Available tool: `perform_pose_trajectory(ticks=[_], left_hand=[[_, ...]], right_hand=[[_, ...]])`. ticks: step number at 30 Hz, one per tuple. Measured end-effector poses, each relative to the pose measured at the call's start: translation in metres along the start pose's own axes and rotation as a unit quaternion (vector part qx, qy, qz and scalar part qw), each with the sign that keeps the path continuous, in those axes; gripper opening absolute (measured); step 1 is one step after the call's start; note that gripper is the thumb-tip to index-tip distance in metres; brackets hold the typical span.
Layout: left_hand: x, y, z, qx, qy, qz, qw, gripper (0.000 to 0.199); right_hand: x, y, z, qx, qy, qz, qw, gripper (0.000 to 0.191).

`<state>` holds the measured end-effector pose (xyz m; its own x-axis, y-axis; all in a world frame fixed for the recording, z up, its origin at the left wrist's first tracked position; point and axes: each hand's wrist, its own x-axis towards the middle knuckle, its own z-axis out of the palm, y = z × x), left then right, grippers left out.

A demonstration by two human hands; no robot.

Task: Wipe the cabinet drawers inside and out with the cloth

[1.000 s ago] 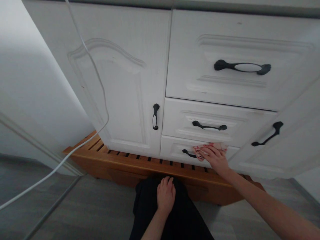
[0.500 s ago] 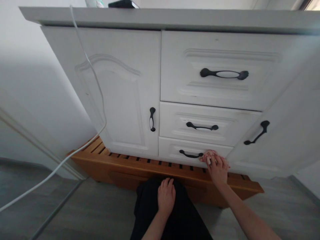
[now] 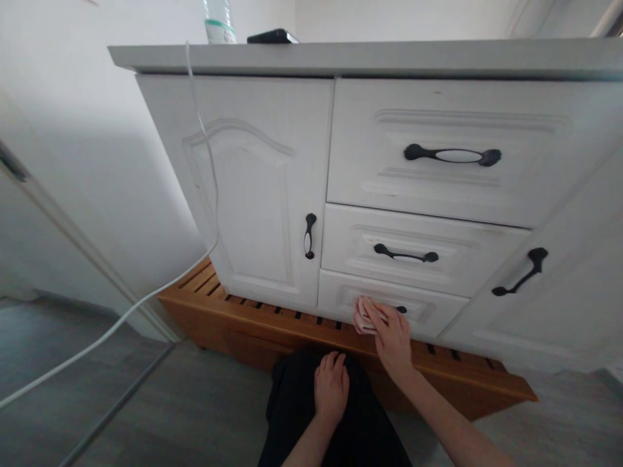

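Note:
A folded pink and white cloth [image 3: 363, 316] is held in my right hand [image 3: 393, 340], at the lower left of the bottom drawer [image 3: 438, 303]. This hand covers most of the drawer's dark handle [image 3: 402, 309]; only the right end of it shows. Whether the cloth touches the handle is hidden. My left hand [image 3: 331, 388] lies on my knee over dark trousers [image 3: 292, 405], its fingers stretched out and holding nothing. The white cabinet [image 3: 257, 201] stands before me with its doors and drawers closed.
A slatted wooden bench [image 3: 292, 340] runs along the cabinet's foot, between it and my legs. A white cable [image 3: 215, 194] hangs from the countertop [image 3: 311, 59] and crosses the left side. On top are a clear bottle [image 3: 220, 23] and a dark flat object [image 3: 271, 37].
My right hand has moved left with the cloth, from the right end of the bottom handle to its left part. The view has shifted a little; my left hand stays on the knee.

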<state>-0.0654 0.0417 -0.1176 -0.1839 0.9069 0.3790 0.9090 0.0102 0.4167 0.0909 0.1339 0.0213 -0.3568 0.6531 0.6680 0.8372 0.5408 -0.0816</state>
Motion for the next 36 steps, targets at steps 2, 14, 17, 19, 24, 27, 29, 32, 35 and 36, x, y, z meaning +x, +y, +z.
perform_pose_trajectory(ticks=[2,14,17,19,24,27,29,32,35,36], left_hand=[[0.000,0.000,0.001,0.000,-0.005,0.000,1.000,0.037],[0.003,-0.017,-0.004,-0.007,-0.040,-0.006,0.999,0.039],[0.006,-0.016,-0.004,-0.010,-0.049,-0.005,0.999,0.039],[0.008,-0.014,-0.004,-0.011,-0.053,-0.004,0.999,0.039],[0.010,-0.010,-0.006,-0.009,-0.060,0.000,0.998,0.039],[0.009,-0.012,-0.006,-0.002,-0.058,0.004,0.998,0.039],[0.007,-0.015,-0.006,0.001,-0.057,0.008,0.998,0.040],[0.005,-0.017,-0.005,-0.001,-0.054,0.013,0.998,0.040],[0.005,-0.017,-0.002,-0.004,-0.050,0.018,0.999,0.040],[0.004,-0.017,-0.001,-0.005,-0.049,0.020,0.999,0.040]], right_hand=[[0.046,-0.027,0.007,-0.013,0.091,-0.020,0.996,0.068],[0.057,-0.046,0.119,0.043,-0.064,-0.207,0.975,0.075],[0.037,-0.044,0.135,0.044,-0.090,-0.227,0.969,0.071],[0.030,-0.043,0.143,0.042,-0.103,-0.237,0.965,0.067],[0.021,-0.021,0.139,0.042,-0.139,-0.268,0.952,0.066],[0.007,0.009,0.119,0.039,-0.143,-0.255,0.956,0.076],[-0.007,0.035,0.103,0.025,-0.144,-0.233,0.961,0.081],[-0.032,0.081,0.076,-0.004,-0.159,-0.204,0.966,0.085],[-0.055,0.123,0.048,-0.038,-0.167,-0.177,0.969,0.086],[-0.062,0.135,0.039,-0.050,-0.168,-0.167,0.970,0.086]])
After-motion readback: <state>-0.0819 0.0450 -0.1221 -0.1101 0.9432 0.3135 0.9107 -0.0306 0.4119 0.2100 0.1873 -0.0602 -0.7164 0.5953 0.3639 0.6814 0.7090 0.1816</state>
